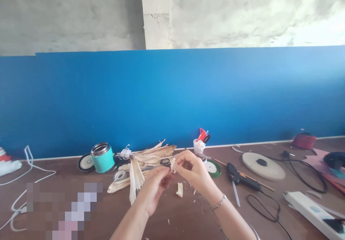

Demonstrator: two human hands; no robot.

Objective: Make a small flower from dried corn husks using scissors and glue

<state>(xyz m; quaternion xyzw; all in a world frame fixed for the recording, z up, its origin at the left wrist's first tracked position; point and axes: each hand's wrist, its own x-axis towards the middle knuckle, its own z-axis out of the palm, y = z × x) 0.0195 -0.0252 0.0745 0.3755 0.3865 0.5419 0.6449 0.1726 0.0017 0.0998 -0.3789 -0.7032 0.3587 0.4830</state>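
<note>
My left hand (pixel 157 184) and my right hand (pixel 190 166) meet above the brown table, fingertips pinched together. Between them is a small pale strip of dried husk (pixel 173 164), apparently corn husk; its lower part is hidden by my fingers. Just below my right hand lies a loose cut piece of husk (pixel 179 189). Behind my hands spreads a pile of dried husks (pixel 153 156), with black-handled scissors (pixel 165 162) on it. One wide husk (pixel 135 182) hangs forward on the left, beside a roll of clear tape (pixel 120 175).
A turquoise flask (pixel 102 159) stands back left. Behind my right hand are a white cup of tools (pixel 199 146) and a green-rimmed spool (pixel 215 168). Rightward lie a black glue gun (pixel 242 179), a pale round disc (pixel 262 166), cables and a power strip (pixel 315 213). A blue partition (pixel 172 96) rises behind.
</note>
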